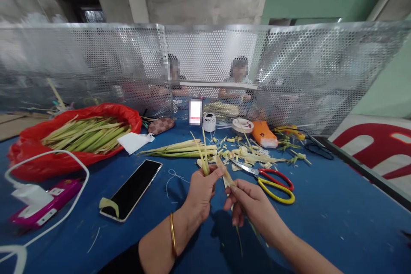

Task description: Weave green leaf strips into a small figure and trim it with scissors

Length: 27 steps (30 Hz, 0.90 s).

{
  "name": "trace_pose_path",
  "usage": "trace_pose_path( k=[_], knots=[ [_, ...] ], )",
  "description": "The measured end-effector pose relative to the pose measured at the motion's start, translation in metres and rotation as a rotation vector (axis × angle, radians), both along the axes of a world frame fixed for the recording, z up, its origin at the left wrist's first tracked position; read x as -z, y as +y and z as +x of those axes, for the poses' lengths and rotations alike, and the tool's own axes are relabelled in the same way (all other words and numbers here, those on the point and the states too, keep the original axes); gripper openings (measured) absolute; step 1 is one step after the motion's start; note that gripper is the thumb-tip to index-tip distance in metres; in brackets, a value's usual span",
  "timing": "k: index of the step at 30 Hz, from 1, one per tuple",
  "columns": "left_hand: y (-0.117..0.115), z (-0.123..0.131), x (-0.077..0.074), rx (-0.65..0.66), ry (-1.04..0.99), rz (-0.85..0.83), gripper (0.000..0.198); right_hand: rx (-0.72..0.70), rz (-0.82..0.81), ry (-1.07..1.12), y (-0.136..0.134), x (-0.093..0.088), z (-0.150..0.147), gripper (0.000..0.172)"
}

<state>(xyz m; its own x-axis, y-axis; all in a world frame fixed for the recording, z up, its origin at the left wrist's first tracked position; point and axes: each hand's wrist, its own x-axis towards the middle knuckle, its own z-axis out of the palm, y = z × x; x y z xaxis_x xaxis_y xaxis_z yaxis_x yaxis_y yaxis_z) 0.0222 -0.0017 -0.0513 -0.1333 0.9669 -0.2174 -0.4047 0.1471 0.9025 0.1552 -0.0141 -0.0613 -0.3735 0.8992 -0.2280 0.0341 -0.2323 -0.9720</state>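
Observation:
My left hand [204, 188], with a gold bangle at the wrist, is closed around a few pale green leaf strips [204, 158] that point up and away. Between the two hands runs a dry, straw-coloured leaf [226, 175]. Its lower part is pinched in the fingers of my right hand [245, 203], and its thin end trails down toward me. Just right of my hands lie scissors [276, 184] with one red and one yellow handle. Beyond them sit a bundle of long leaves [180, 149] and a heap of cut scraps [250, 154].
At left are a red plastic bag [27, 154] full of leaves, a power strip [54, 205] with a white cable, and a dark phone [133, 188]. A thread spool [209, 123], a round tub [242, 125] and an orange packet [263, 133] stand before a perforated metal screen [205, 51]. Two people sit behind it.

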Motion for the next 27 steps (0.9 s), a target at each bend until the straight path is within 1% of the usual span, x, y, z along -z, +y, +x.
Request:
trace_pose_path(
  k=[1, 3, 5, 6, 7, 9, 12, 17, 20, 22, 25, 27],
  knots=[
    [0.000, 0.000, 0.000, -0.016, 0.020, -0.006, 0.032, -0.012, 0.034, -0.027, -0.001, 0.001, 0.000, 0.040],
    [-0.001, 0.001, 0.000, -0.030, 0.035, -0.021, 0.029, 0.012, 0.204, -0.106, -0.001, 0.002, 0.002, 0.036],
    [-0.002, 0.001, -0.001, -0.012, 0.027, -0.042, 0.026, 0.102, 0.393, -0.167, 0.000, 0.002, 0.005, 0.031],
    [-0.002, 0.002, -0.002, 0.004, 0.026, -0.047, 0.025, 0.153, 0.448, -0.177, 0.001, 0.002, 0.007, 0.029],
    [-0.003, 0.002, -0.002, 0.020, 0.033, -0.046, 0.025, 0.195, 0.467, -0.176, 0.002, 0.001, 0.008, 0.027],
    [-0.005, 0.003, -0.002, 0.039, 0.069, -0.027, 0.024, 0.245, 0.453, -0.155, 0.004, 0.000, 0.010, 0.026],
    [-0.006, 0.004, -0.003, 0.060, 0.127, 0.011, 0.023, 0.256, 0.423, -0.120, 0.005, -0.002, 0.010, 0.026],
    [-0.004, 0.002, -0.002, 0.088, 0.143, 0.034, 0.018, 0.229, 0.259, -0.031, 0.003, -0.003, 0.005, 0.032],
    [-0.004, 0.002, 0.000, 0.087, 0.123, 0.040, 0.015, 0.175, 0.197, -0.014, 0.002, -0.002, 0.004, 0.033],
    [-0.005, 0.003, 0.001, 0.092, 0.142, 0.053, 0.014, 0.183, 0.216, -0.017, 0.002, -0.002, 0.005, 0.033],
    [-0.006, 0.004, 0.002, 0.119, 0.203, 0.100, 0.013, 0.293, 0.320, -0.020, 0.006, -0.003, 0.009, 0.029],
    [-0.007, 0.005, 0.002, 0.154, 0.226, 0.116, 0.013, 0.332, 0.359, -0.029, 0.009, -0.004, 0.013, 0.027]
  ],
)
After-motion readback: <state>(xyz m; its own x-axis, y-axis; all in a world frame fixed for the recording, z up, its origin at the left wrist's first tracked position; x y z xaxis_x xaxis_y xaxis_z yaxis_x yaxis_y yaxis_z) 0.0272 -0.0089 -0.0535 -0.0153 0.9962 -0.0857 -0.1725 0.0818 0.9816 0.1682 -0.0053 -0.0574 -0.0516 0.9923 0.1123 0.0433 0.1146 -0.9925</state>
